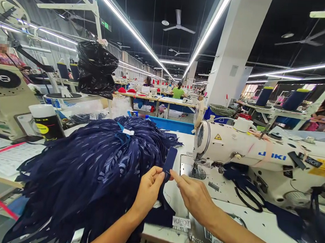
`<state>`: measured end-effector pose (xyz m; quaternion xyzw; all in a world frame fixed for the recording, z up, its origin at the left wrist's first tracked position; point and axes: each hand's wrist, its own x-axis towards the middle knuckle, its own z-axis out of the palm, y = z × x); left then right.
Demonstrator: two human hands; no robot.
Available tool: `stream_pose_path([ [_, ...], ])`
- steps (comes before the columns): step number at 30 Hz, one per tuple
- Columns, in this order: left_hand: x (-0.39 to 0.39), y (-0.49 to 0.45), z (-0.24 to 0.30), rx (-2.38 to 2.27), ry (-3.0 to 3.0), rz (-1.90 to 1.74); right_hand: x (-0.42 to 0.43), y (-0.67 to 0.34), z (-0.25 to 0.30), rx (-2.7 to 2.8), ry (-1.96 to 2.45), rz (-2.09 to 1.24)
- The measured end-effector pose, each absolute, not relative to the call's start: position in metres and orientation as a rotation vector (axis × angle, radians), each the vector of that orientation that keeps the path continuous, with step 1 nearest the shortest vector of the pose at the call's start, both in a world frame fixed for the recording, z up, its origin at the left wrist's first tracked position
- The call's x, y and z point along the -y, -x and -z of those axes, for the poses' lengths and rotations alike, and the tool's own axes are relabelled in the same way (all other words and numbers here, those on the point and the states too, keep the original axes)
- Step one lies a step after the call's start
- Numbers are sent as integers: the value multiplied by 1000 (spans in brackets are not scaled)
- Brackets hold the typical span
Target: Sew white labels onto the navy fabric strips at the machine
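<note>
My left hand (148, 189) pinches a small navy fabric strip (170, 160) that stands upright between both hands. My right hand (193, 193) touches the strip's lower end with its fingertips, fingers closed on it. Left of my hands lies a big heap of navy patterned fabric strips (93, 168), tied with a blue band and a white tag. A white JUKI sewing machine (248, 150) stands to the right, its needle area (196, 170) just beyond the strip.
Black scissors (246, 196) and navy scraps lie on the machine table (255, 222). A white-capped black container (47, 121) and another machine (6, 101) stand at left. A black bag (96, 68) hangs above. Other workers sit at far tables.
</note>
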<state>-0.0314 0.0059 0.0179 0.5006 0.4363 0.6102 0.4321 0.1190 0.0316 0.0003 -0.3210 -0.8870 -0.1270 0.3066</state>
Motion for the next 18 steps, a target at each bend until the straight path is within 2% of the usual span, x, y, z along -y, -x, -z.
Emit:
stream_pose_path([
  [7,-7,31,-17,-1085,-1273,-1529,-32,-119,2,2354,852,322],
  [18,-8,29,-13,-1129,-1307,-1559,-31,-117,2,2341,906,496],
])
